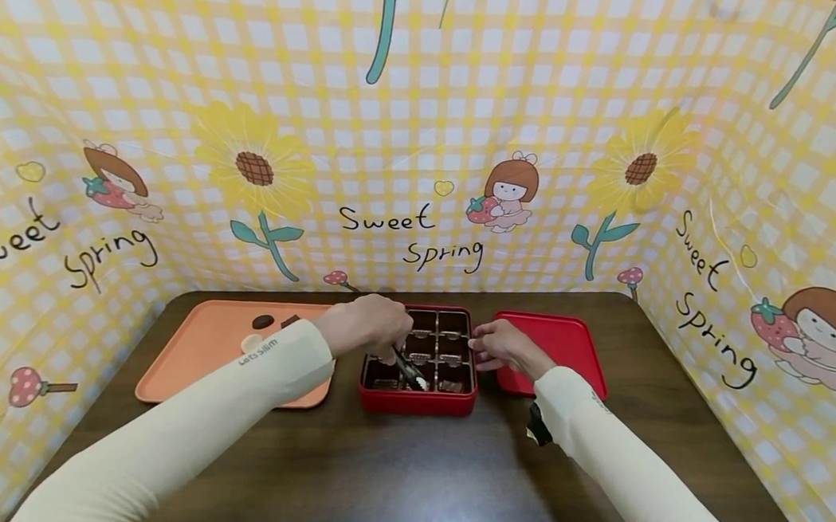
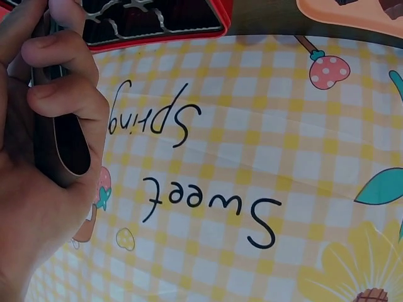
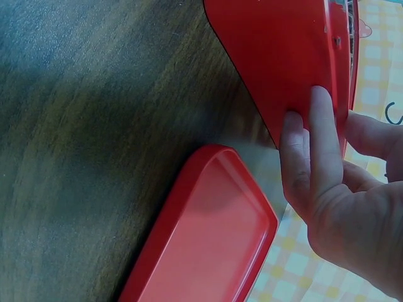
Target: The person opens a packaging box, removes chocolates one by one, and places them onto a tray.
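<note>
My left hand [image 1: 373, 324] grips black tongs [image 1: 407, 367], their handle end [image 2: 72, 151] lying against the palm in the left wrist view. The tongs point down into a front compartment of a red box [image 1: 416, 404], and something small and white [image 1: 421, 384] shows at their tips. A dark plastic insert [image 1: 437, 348] divides the box into several compartments. At the box's right side, my right hand [image 1: 508, 348] holds the wall. In the right wrist view its fingers [image 3: 322, 135] lie along the outside, with the thumb at the rim.
An orange tray [image 1: 190, 343] on the left bears a dark oval piece [image 1: 263, 322], a pale round piece [image 1: 251, 343] and a brown piece [image 1: 290, 320], partly behind my left sleeve. A red lid [image 1: 552, 345] lies right of the box. Checked cloth [image 1: 426, 134] hangs behind the table.
</note>
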A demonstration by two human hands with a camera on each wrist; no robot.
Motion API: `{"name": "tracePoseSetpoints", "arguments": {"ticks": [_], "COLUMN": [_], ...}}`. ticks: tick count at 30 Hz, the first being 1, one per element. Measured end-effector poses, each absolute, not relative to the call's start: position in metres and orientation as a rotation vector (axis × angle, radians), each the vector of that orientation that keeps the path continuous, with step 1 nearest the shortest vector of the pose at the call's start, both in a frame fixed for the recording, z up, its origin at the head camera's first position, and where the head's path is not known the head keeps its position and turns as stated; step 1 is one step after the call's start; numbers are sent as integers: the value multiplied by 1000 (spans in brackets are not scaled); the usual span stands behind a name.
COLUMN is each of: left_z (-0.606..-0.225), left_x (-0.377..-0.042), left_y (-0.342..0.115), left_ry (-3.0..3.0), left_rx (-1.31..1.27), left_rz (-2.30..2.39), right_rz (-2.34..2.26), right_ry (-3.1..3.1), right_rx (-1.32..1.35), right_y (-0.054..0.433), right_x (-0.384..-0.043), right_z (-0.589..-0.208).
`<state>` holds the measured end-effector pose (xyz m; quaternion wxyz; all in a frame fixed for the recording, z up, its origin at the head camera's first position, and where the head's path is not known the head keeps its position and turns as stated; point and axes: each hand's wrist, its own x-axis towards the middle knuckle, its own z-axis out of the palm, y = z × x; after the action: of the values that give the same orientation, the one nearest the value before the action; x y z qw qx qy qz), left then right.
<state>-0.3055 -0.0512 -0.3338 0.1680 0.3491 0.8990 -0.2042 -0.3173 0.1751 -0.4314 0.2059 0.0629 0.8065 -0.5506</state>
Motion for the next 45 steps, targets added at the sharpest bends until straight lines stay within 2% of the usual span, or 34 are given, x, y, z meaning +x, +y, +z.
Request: {"name": "tracePoseSetpoints", "arguments": {"ticks": [17, 24, 45], "left_z": [-306, -290, -284], "left_x": [-307, -307, -320], "left_y": [-72, -85, -166], "left_ry": [2575, 2573, 2559], "left_rx": [1044, 960, 872], "left_rz": [-470, -389, -294], "right_rz": [-1541, -1538, -1539], "right_ry": [2245, 2252, 2251], "right_rx": [175, 165, 185], "right_y": [175, 175, 174], "right_x": [-318, -317, -318], "right_z": [-434, -434, -433]}}
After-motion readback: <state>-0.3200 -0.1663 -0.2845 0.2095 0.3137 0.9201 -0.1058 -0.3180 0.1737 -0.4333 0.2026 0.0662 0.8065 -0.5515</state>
